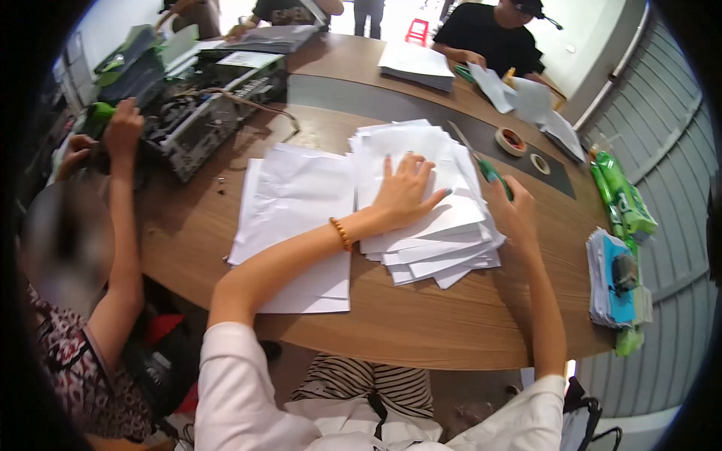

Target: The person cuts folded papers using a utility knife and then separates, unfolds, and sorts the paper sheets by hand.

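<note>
My left hand (406, 192) lies with fingers spread on a messy stack of white paper sheets (451, 248) in the middle of the table. A beaded bracelet (341, 234) is on that wrist. My right hand (517, 214) is closed around the green handle of a pair of scissors (492, 174), just right of the stack. The narrow blade points away from me, by the stack's far right edge. A second, neater pile of white paper (297, 203) lies to the left, partly under my left forearm.
Two tape rolls (511, 141) (540, 164) lie beyond my right hand. Green packs (620, 192) and a paper bundle (602, 278) line the right edge. At left, a person's hands (122, 131) are beside a metal-cased device (214, 124). Another person (489, 41) handles papers opposite.
</note>
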The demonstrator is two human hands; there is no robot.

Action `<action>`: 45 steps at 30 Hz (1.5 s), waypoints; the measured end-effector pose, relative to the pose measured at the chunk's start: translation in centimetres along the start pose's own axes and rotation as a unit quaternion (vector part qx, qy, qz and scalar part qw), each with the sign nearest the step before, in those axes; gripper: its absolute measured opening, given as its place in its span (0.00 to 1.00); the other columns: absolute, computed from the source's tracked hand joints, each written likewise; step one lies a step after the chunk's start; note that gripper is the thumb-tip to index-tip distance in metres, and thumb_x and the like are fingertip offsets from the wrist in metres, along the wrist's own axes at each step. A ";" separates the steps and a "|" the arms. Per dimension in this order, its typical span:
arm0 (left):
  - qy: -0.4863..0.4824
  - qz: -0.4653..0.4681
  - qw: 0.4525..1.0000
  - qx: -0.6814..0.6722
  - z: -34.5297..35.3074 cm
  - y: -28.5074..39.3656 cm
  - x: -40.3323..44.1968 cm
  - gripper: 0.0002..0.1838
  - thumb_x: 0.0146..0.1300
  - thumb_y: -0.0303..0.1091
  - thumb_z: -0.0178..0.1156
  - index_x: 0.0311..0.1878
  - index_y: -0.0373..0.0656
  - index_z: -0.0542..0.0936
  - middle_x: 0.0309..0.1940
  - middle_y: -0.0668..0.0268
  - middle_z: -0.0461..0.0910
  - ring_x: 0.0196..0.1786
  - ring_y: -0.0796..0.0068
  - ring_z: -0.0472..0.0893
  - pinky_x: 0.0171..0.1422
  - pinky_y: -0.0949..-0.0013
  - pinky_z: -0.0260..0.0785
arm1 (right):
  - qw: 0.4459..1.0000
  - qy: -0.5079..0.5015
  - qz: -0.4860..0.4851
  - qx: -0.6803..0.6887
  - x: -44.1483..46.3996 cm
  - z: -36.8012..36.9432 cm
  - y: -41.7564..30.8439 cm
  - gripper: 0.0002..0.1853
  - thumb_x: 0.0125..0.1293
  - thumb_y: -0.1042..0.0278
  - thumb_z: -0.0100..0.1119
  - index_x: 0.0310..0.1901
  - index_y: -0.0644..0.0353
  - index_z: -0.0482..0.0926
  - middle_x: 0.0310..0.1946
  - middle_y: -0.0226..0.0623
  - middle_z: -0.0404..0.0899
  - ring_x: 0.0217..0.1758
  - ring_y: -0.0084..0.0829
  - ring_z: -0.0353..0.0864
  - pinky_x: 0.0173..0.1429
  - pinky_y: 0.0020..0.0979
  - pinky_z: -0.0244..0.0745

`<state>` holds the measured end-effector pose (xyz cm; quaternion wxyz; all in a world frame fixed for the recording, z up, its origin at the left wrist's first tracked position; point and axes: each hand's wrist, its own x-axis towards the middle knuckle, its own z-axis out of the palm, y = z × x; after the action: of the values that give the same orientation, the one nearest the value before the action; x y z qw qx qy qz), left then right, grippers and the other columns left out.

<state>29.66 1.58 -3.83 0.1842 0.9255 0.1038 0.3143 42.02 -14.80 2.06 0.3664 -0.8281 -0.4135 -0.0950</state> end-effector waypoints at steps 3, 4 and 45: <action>0.011 -0.045 0.994 -0.101 -1.3 -0.6 1.3 0.24 0.60 0.48 0.50 0.48 0.35 0.69 0.49 0.50 0.70 0.54 0.56 0.68 0.62 0.46 0.51 | 0.998 -0.008 0.007 0.068 -1.6 -1.2 -0.6 0.18 0.60 0.53 0.51 0.30 0.63 0.75 0.16 0.43 0.73 0.20 0.40 0.74 0.26 0.35 0.65; 0.033 -0.049 0.989 -0.137 -2.9 -0.6 2.1 0.22 0.60 0.45 0.51 0.46 0.34 0.71 0.44 0.51 0.73 0.49 0.58 0.72 0.59 0.56 0.58 | 0.998 -0.007 0.007 0.057 -1.7 -1.4 -0.5 0.18 0.60 0.53 0.51 0.30 0.63 0.75 0.16 0.43 0.73 0.20 0.39 0.74 0.26 0.35 0.64; 0.240 -0.211 0.892 0.320 -24.8 -2.7 -5.8 0.09 0.63 0.34 0.49 0.39 0.38 0.72 0.32 0.60 0.75 0.33 0.77 0.73 0.32 0.75 0.66 | 0.979 -0.088 -0.168 -0.071 -3.4 1.2 1.9 0.17 0.57 0.51 0.51 0.46 0.46 0.77 0.20 0.45 0.76 0.23 0.42 0.77 0.30 0.39 0.71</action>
<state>9.53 9.08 10.19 -0.0902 0.7869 0.4326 0.4308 41.08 -16.78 -1.36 0.2480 -0.7756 -0.5696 -0.1115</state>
